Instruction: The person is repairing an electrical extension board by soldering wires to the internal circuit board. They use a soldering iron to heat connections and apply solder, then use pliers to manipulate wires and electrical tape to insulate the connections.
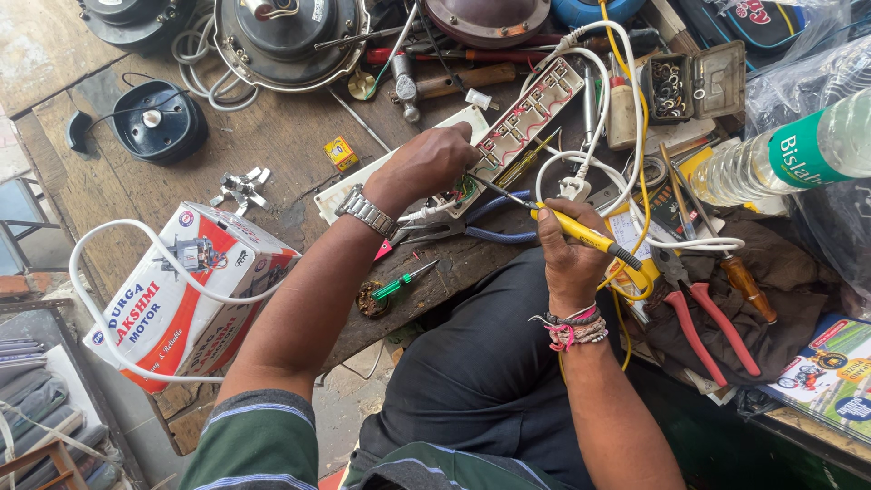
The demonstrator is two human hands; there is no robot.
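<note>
Head view of a cluttered wooden workbench (272, 145): the left hand (426, 163) presses down, fingers curled, on the near end of a long white plastic multi-socket extension board (517, 127) lying open-backed and diagonal at the bench's middle, while the right hand (567, 254) grips a yellow-handled soldering iron (581, 234), its thin tip meeting the coloured wiring at that end. The step likely goes best with the board pinned flat and the tip kept on one joint (clear of neighbouring wires). Blue-handled pliers (490, 231) lie just beside; red-handled pliers (708, 327) sit well apart.
</note>
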